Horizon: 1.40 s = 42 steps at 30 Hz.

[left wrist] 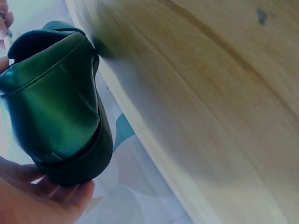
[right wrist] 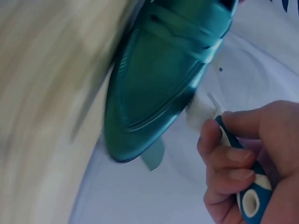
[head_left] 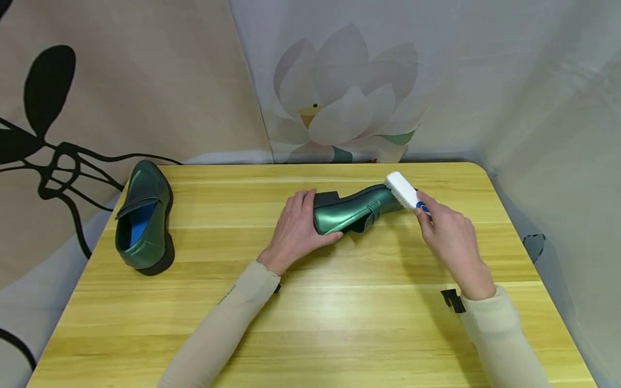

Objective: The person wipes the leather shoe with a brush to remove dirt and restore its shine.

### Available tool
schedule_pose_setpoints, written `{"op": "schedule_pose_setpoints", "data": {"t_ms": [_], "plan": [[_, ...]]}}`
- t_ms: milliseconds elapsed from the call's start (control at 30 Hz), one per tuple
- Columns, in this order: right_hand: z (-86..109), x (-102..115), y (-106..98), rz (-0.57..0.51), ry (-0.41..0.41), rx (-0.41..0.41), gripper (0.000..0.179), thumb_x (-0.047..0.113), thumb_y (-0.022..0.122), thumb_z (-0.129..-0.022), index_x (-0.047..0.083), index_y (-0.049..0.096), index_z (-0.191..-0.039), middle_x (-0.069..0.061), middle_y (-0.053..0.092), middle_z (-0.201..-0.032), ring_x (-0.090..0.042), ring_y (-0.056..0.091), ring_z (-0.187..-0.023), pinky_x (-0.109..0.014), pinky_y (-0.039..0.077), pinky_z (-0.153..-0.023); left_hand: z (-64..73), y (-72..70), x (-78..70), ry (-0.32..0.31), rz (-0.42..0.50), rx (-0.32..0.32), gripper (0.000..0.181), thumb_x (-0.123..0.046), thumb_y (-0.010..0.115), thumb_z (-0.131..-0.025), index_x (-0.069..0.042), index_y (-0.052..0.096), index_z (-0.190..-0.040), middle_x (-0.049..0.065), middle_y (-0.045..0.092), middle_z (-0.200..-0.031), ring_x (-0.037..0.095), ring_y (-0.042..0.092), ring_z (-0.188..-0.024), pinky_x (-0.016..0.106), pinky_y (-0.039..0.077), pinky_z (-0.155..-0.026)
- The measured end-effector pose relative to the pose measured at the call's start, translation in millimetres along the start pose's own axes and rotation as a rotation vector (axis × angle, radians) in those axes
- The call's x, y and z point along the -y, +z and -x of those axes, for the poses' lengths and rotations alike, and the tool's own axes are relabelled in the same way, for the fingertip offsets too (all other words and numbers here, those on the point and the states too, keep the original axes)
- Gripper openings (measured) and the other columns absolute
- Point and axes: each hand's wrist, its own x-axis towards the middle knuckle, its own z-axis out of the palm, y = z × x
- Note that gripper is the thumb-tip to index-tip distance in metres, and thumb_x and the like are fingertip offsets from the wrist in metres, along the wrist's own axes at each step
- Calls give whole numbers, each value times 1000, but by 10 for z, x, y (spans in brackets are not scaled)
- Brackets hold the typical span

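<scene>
A glossy green loafer with a dark sole is held tilted on its side above the table, its sole turned toward the far edge. My left hand grips its heel end, fingers over the heel and thumb underneath; the left wrist view shows fingers under the dark heel. In my right hand is a white brush with a blue and white handle. Its bristles meet the loafer's edge near the toe. In the right wrist view the loafer's toe points down, with the brush head partly behind it.
A matching green loafer with a blue insole stands upright at the table's left edge. The yellow wooden table lies under both arms. Behind it hangs a pale cloth printed with a flower. A small black piece shows at the right cuff.
</scene>
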Motion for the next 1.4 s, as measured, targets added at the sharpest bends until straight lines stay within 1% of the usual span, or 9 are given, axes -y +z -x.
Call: {"op": "schedule_pose_setpoints", "data": {"t_ms": [167, 333, 467, 567, 733, 900, 1100, 1267, 1400], "plan": [[-35, 183, -32, 27, -59, 62, 40, 16, 68, -101, 6, 64, -140, -20, 73, -95, -24, 48, -53, -36, 33, -42, -23, -25, -48, 57, -23, -27, 111, -65, 85, -71, 5, 45, -148, 21, 52, -139, 35, 51, -122, 47, 47, -103], [-53, 350, -26, 38, -135, 138, 41, 18, 68, -101, 8, 64, -142, -18, 73, -96, -24, 52, -58, -37, 39, -46, -34, -33, -106, 111, -61, -51, 111, -64, 87, -70, 5, 46, -147, 21, 52, -139, 36, 50, -126, 48, 45, -106], [-60, 409, -17, 32, -175, 161, 41, 19, 68, -102, 8, 65, -141, -13, 73, -90, -21, 51, -59, -36, 40, -48, -29, -27, -117, 130, -76, -68, 112, -64, 88, -69, 5, 46, -147, 21, 53, -139, 36, 50, -126, 47, 45, -106], [-65, 355, -39, 39, -153, 157, 41, 19, 68, -102, 8, 65, -141, -12, 69, -83, -20, 46, -54, -34, 35, -45, -22, -26, -116, 126, -76, -64, 112, -64, 88, -69, 4, 46, -148, 21, 52, -140, 36, 50, -126, 47, 45, -106], [-66, 149, -138, 29, -25, 151, 41, 18, 66, -103, 9, 64, -143, -12, 63, -72, -20, 38, -49, -34, 29, -42, -13, -33, -105, 115, -66, -52, 112, -64, 88, -69, 4, 46, -149, 21, 52, -140, 36, 49, -127, 47, 44, -107], [-37, -19, -197, -4, 47, 158, 42, 20, 64, -104, 9, 62, -145, -11, 62, -71, -20, 37, -49, -34, 28, -43, -16, -39, -93, 117, -62, -54, 111, -63, 88, -70, 4, 46, -148, 21, 52, -141, 36, 49, -128, 46, 45, -107], [-26, -38, -191, -7, 44, 148, 42, 21, 63, -105, 8, 61, -145, -15, 67, -79, -21, 37, -50, -34, 28, -44, -19, -40, -96, 121, -65, -53, 111, -63, 87, -70, 4, 46, -148, 21, 51, -140, 36, 49, -127, 46, 45, -107], [-78, 65, -148, 10, -13, 122, 41, 20, 64, -104, 7, 63, -143, -17, 69, -84, -21, 39, -51, -35, 28, -44, -29, -44, -116, 119, -63, -58, 110, -63, 87, -70, 4, 47, -148, 21, 52, -140, 36, 49, -127, 46, 45, -107], [-117, 175, -91, 7, -47, 134, 41, 20, 63, -104, 8, 63, -143, -15, 68, -81, -21, 40, -51, -34, 30, -44, -38, -46, -135, 121, -65, -60, 110, -62, 87, -71, 4, 47, -148, 21, 52, -140, 36, 49, -127, 46, 45, -107]]}}
